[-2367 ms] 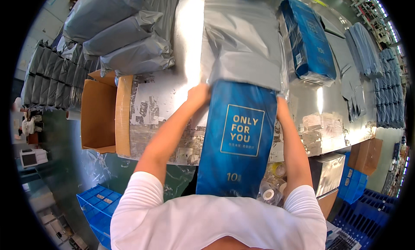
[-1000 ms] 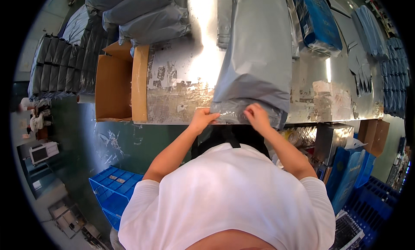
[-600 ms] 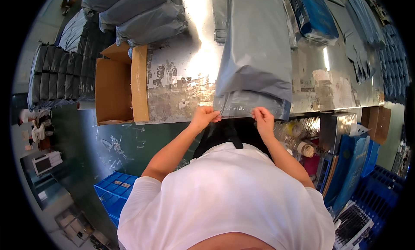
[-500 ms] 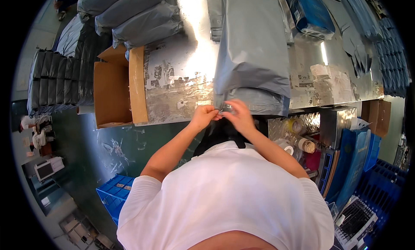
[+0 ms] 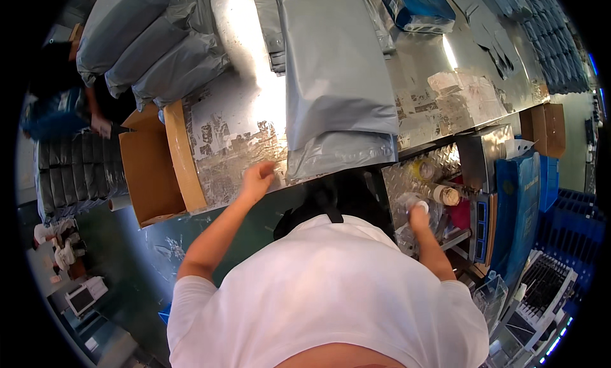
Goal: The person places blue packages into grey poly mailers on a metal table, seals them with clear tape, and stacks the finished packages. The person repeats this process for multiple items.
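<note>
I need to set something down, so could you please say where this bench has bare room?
Bare bench shows between the cardboard box and the large grey bag, just beyond the left hand, and right of that bag, nearer than the blue pack. Piled grey parcels crowd the far left.

Left of centre, an open lane of bench (image 5: 240,129) runs up between a brown carton (image 5: 145,180) and the large grey bag (image 5: 340,69), grey parcels (image 5: 162,62) hemming the upper left. Right of the bag, room reaches a blue pack (image 5: 417,10); at centre right, a tan roll (image 5: 448,195) and metal box (image 5: 478,161) obstruct.
</note>
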### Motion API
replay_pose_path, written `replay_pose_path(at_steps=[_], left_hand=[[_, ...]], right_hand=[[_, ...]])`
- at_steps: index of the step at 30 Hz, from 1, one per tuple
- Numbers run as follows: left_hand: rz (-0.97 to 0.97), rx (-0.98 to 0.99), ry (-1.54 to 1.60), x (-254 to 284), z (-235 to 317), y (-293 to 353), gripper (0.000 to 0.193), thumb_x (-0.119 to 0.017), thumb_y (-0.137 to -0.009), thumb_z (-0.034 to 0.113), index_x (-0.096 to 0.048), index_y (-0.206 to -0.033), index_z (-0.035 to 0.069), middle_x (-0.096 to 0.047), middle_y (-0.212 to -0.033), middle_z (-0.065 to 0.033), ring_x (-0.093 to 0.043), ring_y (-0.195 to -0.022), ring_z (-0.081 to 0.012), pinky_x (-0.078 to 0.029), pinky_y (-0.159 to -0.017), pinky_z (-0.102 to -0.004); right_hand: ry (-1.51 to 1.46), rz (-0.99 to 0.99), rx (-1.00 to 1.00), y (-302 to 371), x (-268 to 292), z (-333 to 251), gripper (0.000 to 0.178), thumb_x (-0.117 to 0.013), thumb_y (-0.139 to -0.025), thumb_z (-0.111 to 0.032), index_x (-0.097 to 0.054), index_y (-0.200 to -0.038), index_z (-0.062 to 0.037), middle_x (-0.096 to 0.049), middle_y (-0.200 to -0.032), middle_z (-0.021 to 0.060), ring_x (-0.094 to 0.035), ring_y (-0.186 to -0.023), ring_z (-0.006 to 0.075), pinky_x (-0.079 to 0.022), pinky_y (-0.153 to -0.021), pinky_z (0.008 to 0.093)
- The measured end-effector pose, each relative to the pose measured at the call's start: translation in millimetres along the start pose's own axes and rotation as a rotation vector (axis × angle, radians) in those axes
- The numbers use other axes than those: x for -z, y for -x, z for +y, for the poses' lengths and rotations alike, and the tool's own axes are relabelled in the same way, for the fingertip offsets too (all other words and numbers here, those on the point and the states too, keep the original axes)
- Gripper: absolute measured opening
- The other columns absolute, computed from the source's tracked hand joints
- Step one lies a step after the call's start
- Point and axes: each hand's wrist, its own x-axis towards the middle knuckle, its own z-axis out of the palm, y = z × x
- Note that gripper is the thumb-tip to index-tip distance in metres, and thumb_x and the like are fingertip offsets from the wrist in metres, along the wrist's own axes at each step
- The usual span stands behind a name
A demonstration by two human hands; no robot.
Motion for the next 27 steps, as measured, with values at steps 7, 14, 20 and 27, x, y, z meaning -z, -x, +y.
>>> replay_pose_path(at_steps=[7,14,20,27], left_hand=[[-0.194,-1.213,-1.014,32,77,-71,0.036,-0.049,-0.074,0.004,-0.056,-0.108,0.014,-0.043,-0.127,-0.0058,-0.036,-0.122,-0.0211,-0.027,-0.103,-0.0381],[0.175,-0.979,-0.430,18,73,-99,0.006,-0.053,-0.076,0.006,-0.057,-0.080,0.003,-0.060,-0.078,-0.0097,-0.060,-0.078,-0.0203,-0.047,-0.072,-0.0286],[0.719,-0.257,0.383,-1,77,-154,0.033,-0.045,-0.090,0.023,-0.049,-0.067,-0.001,-0.039,-0.054,-0.0039,-0.032,-0.052,-0.0111,-0.031,-0.050,-0.0278],[0.432,0.118,0.029,-28,44,-189,0.040,-0.045,-0.087,0.033,-0.055,-0.066,0.000,-0.053,-0.059,-0.0133,-0.050,-0.054,-0.0243,-0.040,-0.055,-0.0344]], right_hand=[[0.366,0.895,1.095,-75,229,-85,0.039,-0.052,-0.068,-0.006,-0.057,-0.105,-0.0166,-0.047,-0.121,0.0074,-0.043,-0.114,0.0238,-0.034,-0.095,0.0391],[-0.360,0.798,0.996,-116,231,-90,0.006,-0.054,-0.078,-0.009,-0.052,-0.075,-0.0039,-0.057,-0.077,0.0089,-0.056,-0.073,0.0255,-0.045,-0.067,0.0314],[-1.261,0.850,0.468,-166,258,-150,0.031,-0.047,-0.090,-0.022,-0.042,-0.067,-0.0007,-0.033,-0.054,0.0091,-0.031,-0.052,0.0119,-0.030,-0.047,0.0267],[-1.080,0.517,0.340,-223,213,-158,0.040,-0.045,-0.088,-0.027,-0.043,-0.062,0.0030,-0.037,-0.047,0.0059,-0.034,-0.048,0.0117,-0.033,-0.048,0.0317]])
